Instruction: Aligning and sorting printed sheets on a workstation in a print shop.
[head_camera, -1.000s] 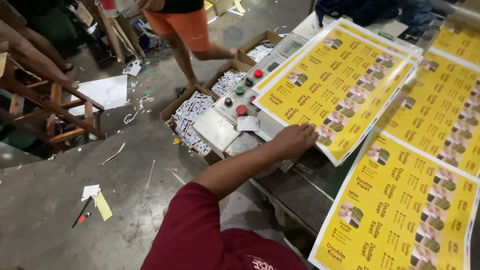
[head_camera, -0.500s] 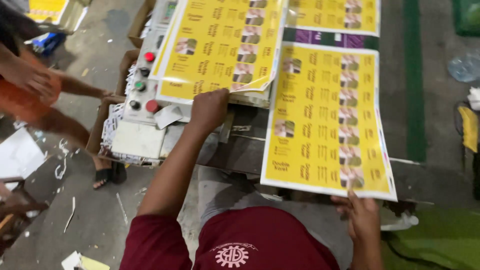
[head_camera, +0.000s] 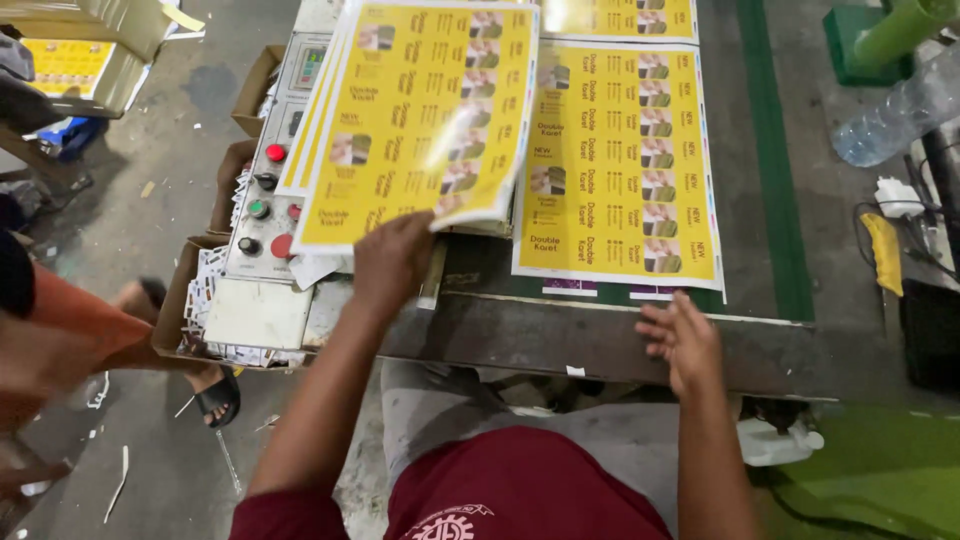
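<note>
Nearest the camera, the person's right hand (head_camera: 683, 340) lies palm down on the near edge of the dark metal work table (head_camera: 600, 340), fingers spread wide and holding nothing. Just beyond its fingertips sits a flat yellow printed sheet of small repeated labels (head_camera: 620, 160), lying on the table with its near edge a short way from the fingers, not touched.

The left hand (head_camera: 392, 262) is closed on the near edge of a stack of glossy yellow printed label sheets (head_camera: 420, 110), fingers pinched over the bottom margin. The stack is lifted and tilted, its right side overlapping the flat sheet's left margin.

To the left of the left hand's fingers stands a grey control panel with round red, green and black buttons (head_camera: 262, 190), partly covered by the held stack. Below and left of it, open brown cardboard boxes holding small white cut pieces (head_camera: 205, 290) sit on the floor.

Further left, another person's sandalled foot (head_camera: 215, 395) and orange garment show at the frame edge.

Far to the right of the right hand's fingers lie a clear plastic bottle (head_camera: 890, 110) and a green post (head_camera: 895, 30)
</note>
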